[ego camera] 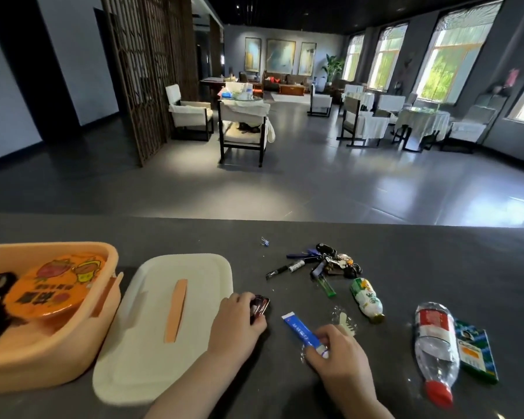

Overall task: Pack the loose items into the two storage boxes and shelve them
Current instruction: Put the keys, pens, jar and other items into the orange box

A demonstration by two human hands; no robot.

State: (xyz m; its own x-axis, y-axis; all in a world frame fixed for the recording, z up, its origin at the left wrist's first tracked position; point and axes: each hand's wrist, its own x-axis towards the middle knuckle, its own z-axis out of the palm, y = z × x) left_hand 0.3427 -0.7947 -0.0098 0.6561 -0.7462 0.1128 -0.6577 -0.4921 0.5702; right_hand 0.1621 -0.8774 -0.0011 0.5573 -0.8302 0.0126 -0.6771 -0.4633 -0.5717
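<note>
While your left hand (238, 317) curls its fingers round a small dark red packet (259, 306) just right of the white lid (164, 325), your right hand (338, 353) pinches the capped end of a blue tube (300, 329) lying on the bench (406, 267). The tube's white print is too small to read. The open orange box (58, 343) sits at far left, holding a round orange tin (55, 285) with cartoon figures and bold characters. Further right lie keys (335, 263), a pen (285, 269), a green lighter (327, 285), a small green-and-white bottle (367, 299), a crushed clear bottle (434, 349) with a red label and cap, and a green carton (477, 355); its writing is illegible.
</note>
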